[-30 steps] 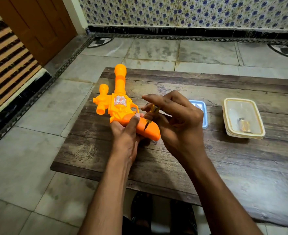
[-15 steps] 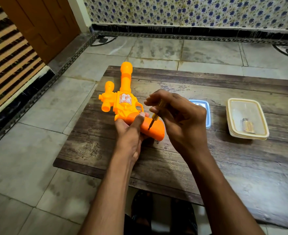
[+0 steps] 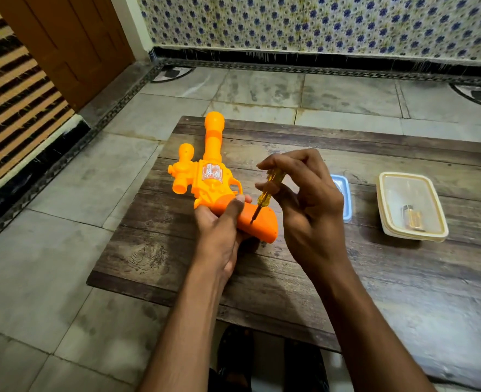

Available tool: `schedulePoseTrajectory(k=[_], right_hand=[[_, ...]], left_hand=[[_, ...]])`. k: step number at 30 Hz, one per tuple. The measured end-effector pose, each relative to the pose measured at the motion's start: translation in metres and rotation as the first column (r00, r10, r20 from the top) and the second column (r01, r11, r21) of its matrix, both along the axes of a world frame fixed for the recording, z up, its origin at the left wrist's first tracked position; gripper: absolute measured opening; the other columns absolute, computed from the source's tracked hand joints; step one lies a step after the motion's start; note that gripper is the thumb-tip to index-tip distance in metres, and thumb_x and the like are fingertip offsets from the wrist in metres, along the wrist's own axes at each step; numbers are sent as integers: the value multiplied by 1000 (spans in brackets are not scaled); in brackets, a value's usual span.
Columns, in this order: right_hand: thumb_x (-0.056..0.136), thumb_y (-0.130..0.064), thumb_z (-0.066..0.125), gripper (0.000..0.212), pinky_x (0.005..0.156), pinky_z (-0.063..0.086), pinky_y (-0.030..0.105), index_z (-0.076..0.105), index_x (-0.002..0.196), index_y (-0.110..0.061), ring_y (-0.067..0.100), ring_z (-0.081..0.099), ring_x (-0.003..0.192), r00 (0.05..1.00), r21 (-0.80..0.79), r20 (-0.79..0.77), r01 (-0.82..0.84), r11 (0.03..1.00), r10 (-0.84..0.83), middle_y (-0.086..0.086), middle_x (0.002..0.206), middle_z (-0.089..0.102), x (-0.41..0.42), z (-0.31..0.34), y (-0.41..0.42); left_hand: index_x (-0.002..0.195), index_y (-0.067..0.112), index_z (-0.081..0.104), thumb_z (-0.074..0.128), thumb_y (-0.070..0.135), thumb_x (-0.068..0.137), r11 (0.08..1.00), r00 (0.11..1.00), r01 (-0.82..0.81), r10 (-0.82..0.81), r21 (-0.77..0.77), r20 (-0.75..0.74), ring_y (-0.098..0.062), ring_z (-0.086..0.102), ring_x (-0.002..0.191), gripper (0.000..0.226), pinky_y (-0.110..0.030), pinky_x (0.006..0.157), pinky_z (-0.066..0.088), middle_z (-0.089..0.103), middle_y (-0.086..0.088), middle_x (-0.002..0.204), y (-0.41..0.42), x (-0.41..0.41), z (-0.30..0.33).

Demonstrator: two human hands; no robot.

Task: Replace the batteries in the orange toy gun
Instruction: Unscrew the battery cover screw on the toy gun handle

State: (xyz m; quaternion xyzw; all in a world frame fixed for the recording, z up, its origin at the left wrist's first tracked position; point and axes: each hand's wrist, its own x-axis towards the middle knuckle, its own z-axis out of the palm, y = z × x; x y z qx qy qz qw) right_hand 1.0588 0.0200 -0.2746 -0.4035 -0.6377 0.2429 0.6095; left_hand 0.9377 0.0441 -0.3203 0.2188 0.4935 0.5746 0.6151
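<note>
The orange toy gun [image 3: 209,176] lies on the low wooden table [image 3: 403,278], barrel pointing away from me. My left hand [image 3: 219,224] grips its handle from below, thumb across the top. A small screwdriver [image 3: 266,195] with a clear yellow handle is pinched in the fingers of my right hand [image 3: 310,210]; its tip touches the top face of the gun's handle. A battery [image 3: 413,217] lies inside the clear container on the right.
A clear cream-rimmed container [image 3: 386,210] stands at the table's right. A blue lid or tray [image 3: 344,193] lies partly hidden behind my right hand. Tiled floor surrounds the table, with a wooden door at far left and a patterned wall behind.
The screwdriver has risen more upright and more of its yellow handle shows as my right fingers shift on it. My left hand keeps its grip on the gun.
</note>
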Motion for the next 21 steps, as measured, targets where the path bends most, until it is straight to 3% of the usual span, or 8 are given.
schedulePoseTrajectory(k=[5,10,15,17,21], right_hand=[[89,16,61,35,82,55,26,71,118,1,21,67,101,996,28,84,-13,1000,10,10,105,68,6,1,0],[88,-12,51,37,91,59,37,66,121,-8,18,70,108,992,-17,16,-122,992,122,7,110,71,2,7,-5],[92,12,53,30,90,58,50,67,116,1,26,70,107,992,-52,-27,-126,991,125,13,107,71,7,1,-5],[94,4,63,22,83,58,52,69,115,0,27,69,106,997,-19,13,-74,997,74,9,108,70,8,-1,-5],[89,0,72,29,74,59,49,71,117,-4,32,69,96,998,46,57,20,999,-23,13,103,61,7,-5,0]], left_hand=[[135,0,42,63,2,94,1000,1000,4,-4,11,6,-37,68,97,46,-51,64,61,71,-19,105,-1,0,3],[139,2,42,62,0,94,999,1000,-3,3,37,13,-32,69,93,49,-45,62,61,70,-20,108,-1,-2,3],[136,-1,44,62,0,94,1000,1000,-20,20,23,11,-36,69,97,45,-57,71,61,71,-20,105,1,-3,1],[134,3,45,62,1,95,1000,1000,-11,10,23,21,-34,71,99,42,-60,76,59,73,-15,103,1,-3,0],[138,0,44,59,-2,96,1000,999,-11,10,23,41,-28,72,95,44,-49,70,63,74,-12,98,2,-3,0]])
